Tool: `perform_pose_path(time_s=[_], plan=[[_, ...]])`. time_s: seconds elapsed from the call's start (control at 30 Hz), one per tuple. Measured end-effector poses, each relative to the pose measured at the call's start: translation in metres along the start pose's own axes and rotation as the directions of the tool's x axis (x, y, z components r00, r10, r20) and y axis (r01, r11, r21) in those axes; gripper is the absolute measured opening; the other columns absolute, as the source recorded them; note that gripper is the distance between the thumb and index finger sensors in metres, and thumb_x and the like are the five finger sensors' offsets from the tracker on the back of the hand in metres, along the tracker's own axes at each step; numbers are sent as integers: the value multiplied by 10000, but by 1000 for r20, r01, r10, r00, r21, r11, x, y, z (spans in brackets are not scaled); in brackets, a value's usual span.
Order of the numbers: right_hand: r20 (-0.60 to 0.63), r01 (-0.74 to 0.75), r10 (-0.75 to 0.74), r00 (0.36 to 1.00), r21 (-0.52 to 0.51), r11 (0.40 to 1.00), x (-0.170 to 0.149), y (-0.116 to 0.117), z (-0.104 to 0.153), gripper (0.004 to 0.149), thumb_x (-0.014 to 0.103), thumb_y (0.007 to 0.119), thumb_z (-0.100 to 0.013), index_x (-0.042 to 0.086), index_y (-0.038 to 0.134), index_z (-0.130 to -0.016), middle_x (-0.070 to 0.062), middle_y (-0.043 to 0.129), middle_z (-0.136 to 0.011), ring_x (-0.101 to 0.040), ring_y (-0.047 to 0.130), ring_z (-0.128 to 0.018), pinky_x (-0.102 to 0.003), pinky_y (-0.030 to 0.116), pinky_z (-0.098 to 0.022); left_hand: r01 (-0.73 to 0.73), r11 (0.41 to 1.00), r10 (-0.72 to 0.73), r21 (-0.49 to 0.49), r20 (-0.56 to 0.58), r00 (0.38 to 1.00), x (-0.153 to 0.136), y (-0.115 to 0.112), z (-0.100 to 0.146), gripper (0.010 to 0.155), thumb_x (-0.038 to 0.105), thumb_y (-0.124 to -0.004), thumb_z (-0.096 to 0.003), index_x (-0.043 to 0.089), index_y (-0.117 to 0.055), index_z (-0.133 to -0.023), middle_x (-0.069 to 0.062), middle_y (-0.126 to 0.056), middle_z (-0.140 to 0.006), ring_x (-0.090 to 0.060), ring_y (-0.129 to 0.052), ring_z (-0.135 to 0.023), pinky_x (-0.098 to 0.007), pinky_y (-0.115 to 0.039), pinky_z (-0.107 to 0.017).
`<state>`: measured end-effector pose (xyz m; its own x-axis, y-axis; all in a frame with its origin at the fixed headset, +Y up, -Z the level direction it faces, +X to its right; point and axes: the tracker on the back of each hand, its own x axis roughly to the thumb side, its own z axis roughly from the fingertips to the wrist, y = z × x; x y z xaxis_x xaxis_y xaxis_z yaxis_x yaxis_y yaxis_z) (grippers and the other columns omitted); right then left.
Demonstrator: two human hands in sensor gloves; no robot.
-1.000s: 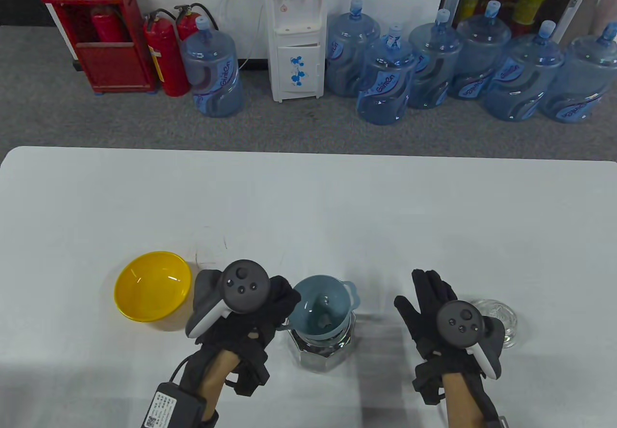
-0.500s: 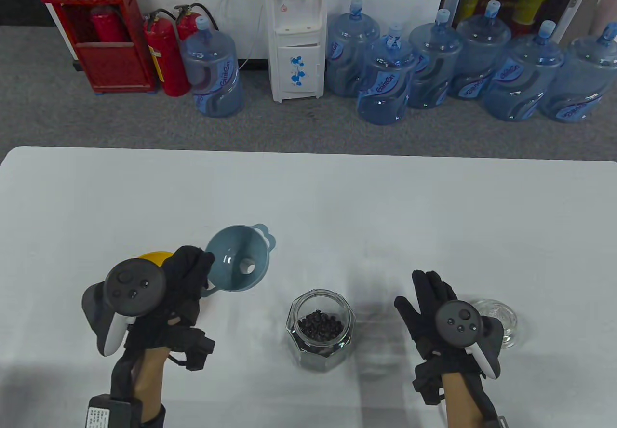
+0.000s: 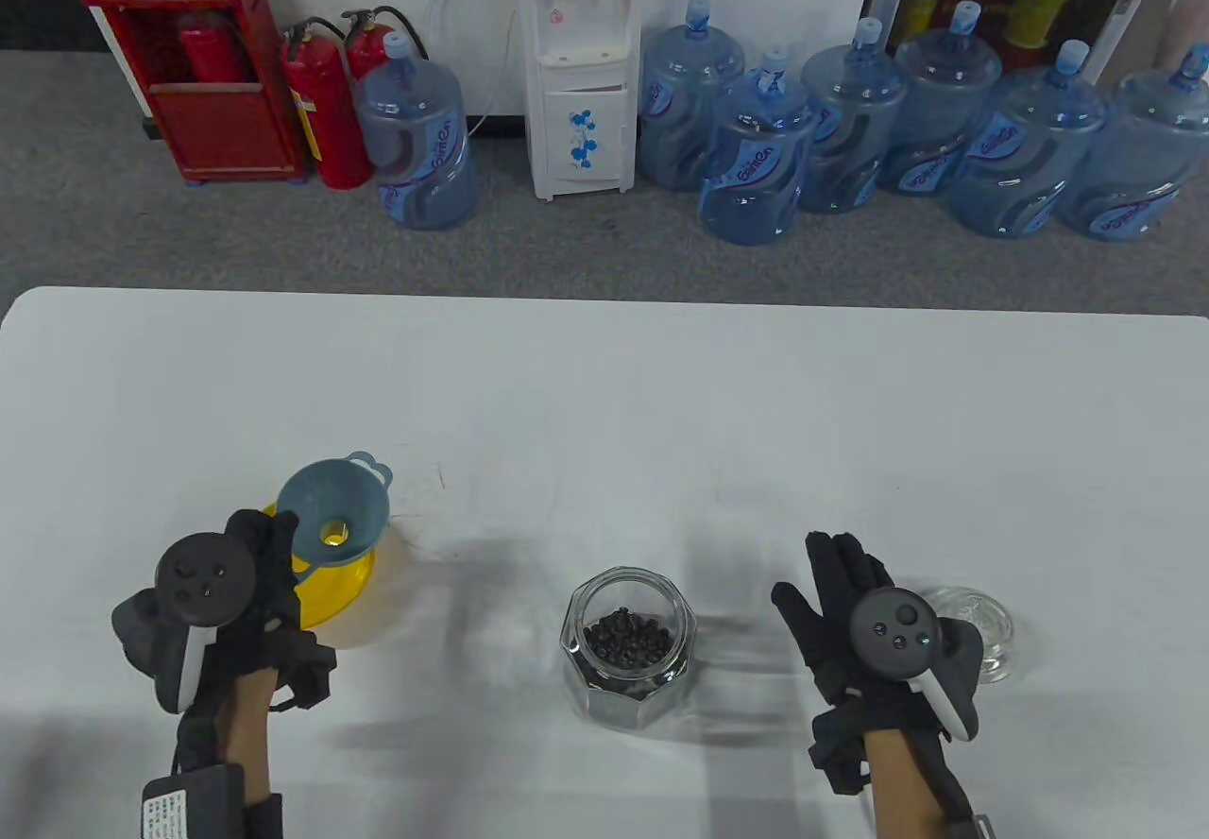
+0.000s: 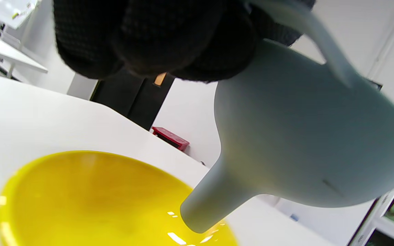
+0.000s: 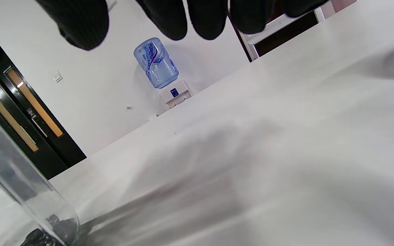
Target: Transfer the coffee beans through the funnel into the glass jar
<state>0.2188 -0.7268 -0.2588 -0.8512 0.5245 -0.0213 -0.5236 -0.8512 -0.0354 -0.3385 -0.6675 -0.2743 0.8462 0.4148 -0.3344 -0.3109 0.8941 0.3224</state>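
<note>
blue-grey plastic funnel has left the glass jar — a second ago it sat in the jar mouth, half a second ago it was in the air left of the jar, now it hangs over the yellow bowl at the near left of the table. the jar mouth is uncovered, with coffee beans dark in the bottom. my read: pouring is done and the funnel is being parked in the bowl.

table view: left hand grips the funnel by its near-left rim. wide mouth faces up toward the camera, the bowl's yellow shows through the spout hole, tab handle on the far-right side. right hand lies flat on the table to the right of the jar, fingers spread, holding nothing, unmoved across the three frames. a clear glass lid sits just right of it.

left wrist view: gloved fingers curl closed over the funnel's rim at the top. the long axis runs cone to spout, tilted, spout tip low over the bowl's inside — whether it touches i cannot tell.

right wrist view: fingertips hang free above the table, nothing between them; jar wall at the left edge, beans at its base.
</note>
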Motion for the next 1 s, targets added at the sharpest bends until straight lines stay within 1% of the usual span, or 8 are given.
perform_pose_path(time_s=[0.13, 0.23, 0.33, 0.47, 0.6, 0.7, 0.9, 1.0], plan=[[-1, 1, -1, 1000, 1, 1000, 0, 0, 0, 746, 584, 619, -670, 149, 432, -1247, -216, 348, -1283, -526, 392, -1132, -709, 386, -758, 88, 996, -88, 8, 3, 996, -1, -8, 1, 394, 421, -720, -579, 120, -829, -810, -53, -962, -534, -93, -985, -300, -431, -874, -473], [-1, -4, 4, 1000, 6, 1000, 0, 0, 0, 745, 585, 618, -670, 151, 431, -1247, -217, 348, -1282, -523, 392, -1133, -709, 387, -758, 130, 991, -130, -11, 22, 991, -1, -14, 2, 391, 426, -723, -577, 135, -833, -813, -47, -966, -551, -98, -997, -317, -432, -873, -485], [-1, -6, 6, 1000, 7, 1000, 0, 1, 0, 744, 584, 617, -670, 149, 433, -1246, -217, 347, -1282, -523, 395, -1131, -709, 387, -757, 130, 991, -130, -27, 18, 991, -3, -18, 1, 388, 428, -726, -574, 145, -835, -816, -46, -968, -563, -105, -1005, -332, -435, -871, -496], [-4, -5, 5, 1000, 9, 1000, 0, 1, 0, 746, 584, 618, -670, 147, 434, -1246, -218, 348, -1282, -525, 393, -1132, -709, 387, -758, 168, 985, -168, -33, 16, 986, -7, -21, -1, 387, 431, -729, -572, 150, -839, -815, -43, -971, -566, -105, -1010, -337, -435, -873, -500], [-5, -5, 5, 1000, 11, 1000, 0, 1, 0, 748, 584, 619, -669, 148, 433, -1247, -219, 349, -1281, -522, 395, -1132, -710, 387, -757, 162, 986, -162, -36, 11, 987, -11, -21, 0, 386, 435, -736, -567, 159, -837, -818, -42, -974, -578, -115, -1016, -347, -442, -869, -505], [-6, -7, 7, 1000, 14, 1000, 0, 1, 1, 746, 583, 619, -670, 148, 434, -1246, -223, 347, -1281, -526, 393, -1132, -710, 387, -757, 190, 981, -189, -38, 22, 982, -10, -21, 1, 385, 443, -758, -558, 173, -848, -818, -38, -987, -600, -128, -1033, -368, -449, -867, -510], [-8, -14, 15, 1000, 18, 1000, 0, 2, 1, 746, 583, 619, -669, 148, 433, -1246, -225, 345, -1280, -524, 395, -1131, -710, 387, -757, 231, 971, -229, -62, 45, 972, -9, -21, 1, 400, 442, -780, -548, 162, -845, -826, -43, -997, -628, -142, -1049, -382, -451, -866, -496], [-10, -13, 14, 1000, 19, 1000, -1, 2, 1, 749, 584, 619, -668, 146, 433, -1246, -224, 346, -1279, -525, 396, -1130, -711, 387, -757, 241, 966, -239, -98, 34, 971, -11, -21, 0, 412, 444, -794, -543, 158, -839, -835, -45, -997, -653, -149, -1053, -394, -454, -864, -497]])
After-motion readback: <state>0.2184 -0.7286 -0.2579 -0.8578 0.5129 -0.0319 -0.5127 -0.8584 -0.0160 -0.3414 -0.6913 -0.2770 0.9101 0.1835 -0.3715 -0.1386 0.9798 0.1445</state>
